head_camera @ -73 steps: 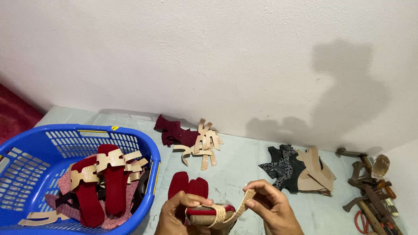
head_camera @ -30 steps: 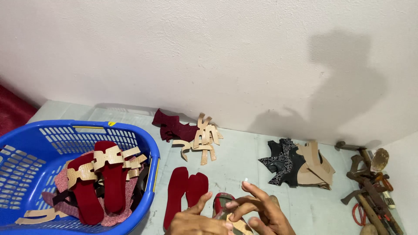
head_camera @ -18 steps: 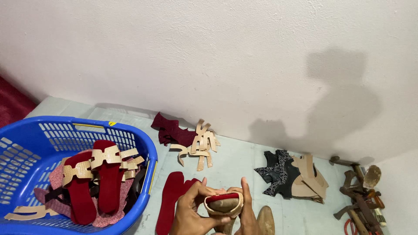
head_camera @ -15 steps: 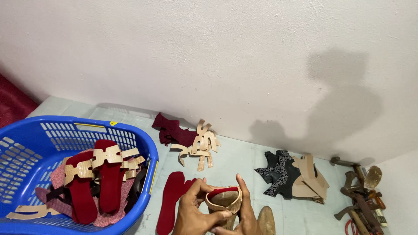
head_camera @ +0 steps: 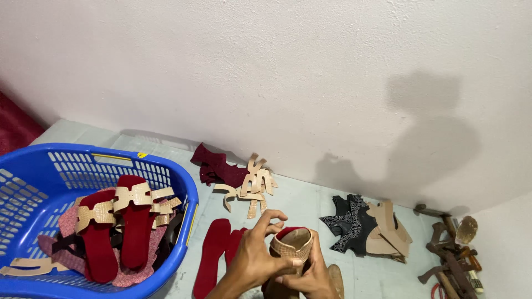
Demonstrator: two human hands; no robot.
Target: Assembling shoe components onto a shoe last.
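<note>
head view, cut off: both wrists run out of the bottom edge; lower part of the sandal piece (head_camera: 290, 250) is hidden behind the fingers, its shape below the curl unclear.
head view, hard to read: tool heap (head_camera: 451, 254) at far right is a dark jumble, single tools not separable; basket (head_camera: 33, 160) is cropped at left and bottom.
left hand (head_camera: 256, 260): curled round the near side of the sandal piece, forefinger lifted, thumb and other fingers pressed on the tan band.
right hand (head_camera: 310, 277): mostly under and behind the piece, fingers closed on its right side.
sandal piece: tan textured strap bent into a loop with dark red lining showing inside, held between both hands, low centre, above the pale floor.
nearby: two red insoles (head_camera: 219, 252) lie flat just left of the hands; tan strap cut-outs (head_camera: 252, 185) beyond; black and tan pieces (head_camera: 368, 227) to the right.
</note>
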